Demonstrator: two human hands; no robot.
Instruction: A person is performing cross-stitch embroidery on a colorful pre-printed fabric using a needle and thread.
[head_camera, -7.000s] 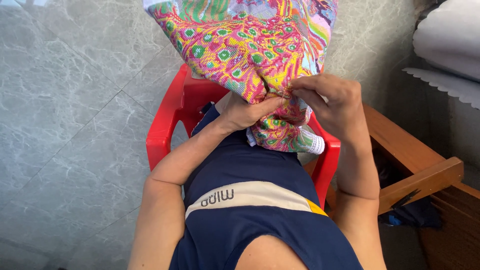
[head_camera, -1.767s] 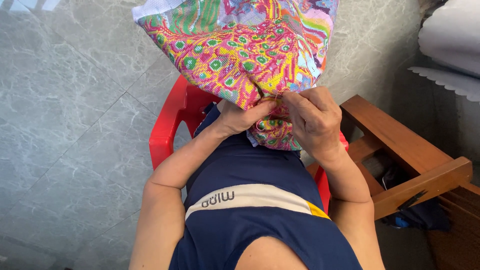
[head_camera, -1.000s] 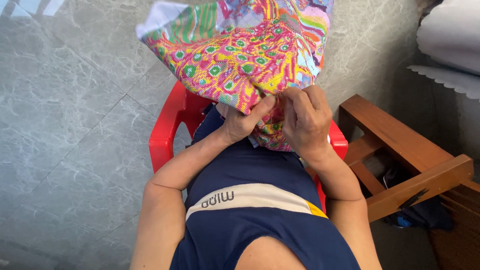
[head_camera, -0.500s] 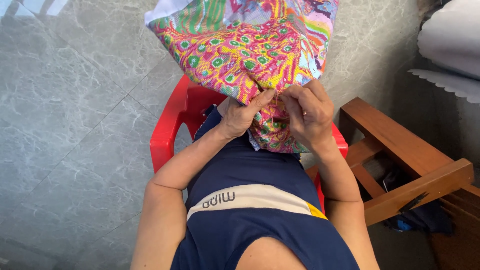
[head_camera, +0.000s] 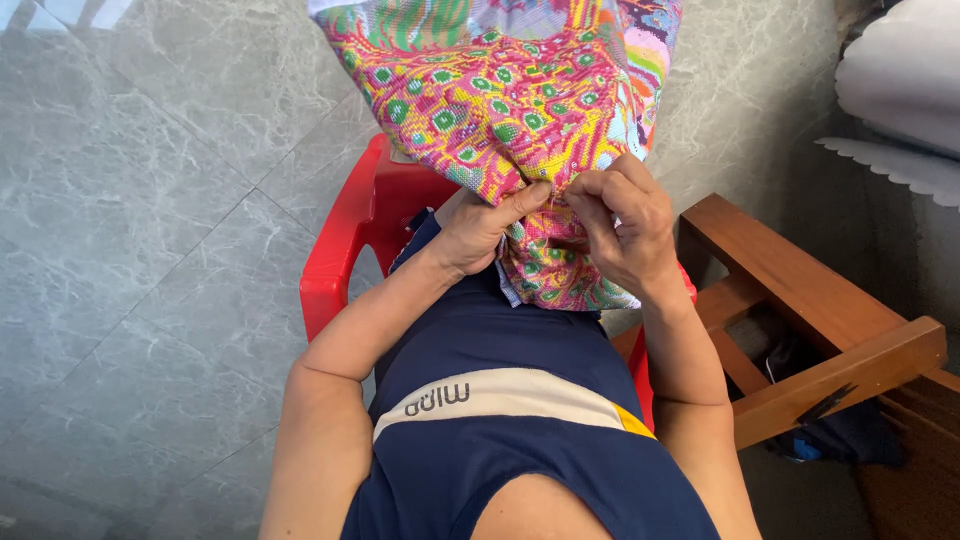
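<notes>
Over red chair (head_camera: 345, 250): left hand (head_camera: 480, 228), right hand (head_camera: 625, 225) pinching embroidered cloth (head_camera: 500, 100) together (right lifted slightly versus half-second earlier).

Cloth (head_camera: 500, 100): dense cross-stitch pattern, mainly pink and yellow, with rows of green eye-like spots ringed in white; patches of green, pale blue and orange at the far edge.
Chair (head_camera: 345, 240): plain bright red.
Shirt (head_camera: 520, 400): navy blue, one cream band across it edged at the right with a yellow tip.
Floor (head_camera: 150, 200): grey tiles, marbled with pale veins, thin light joints.
Frame (head_camera: 800, 300), right: reddish-brown wood.
Fabric (head_camera: 900, 90), far right: white, scalloped edge.
</notes>
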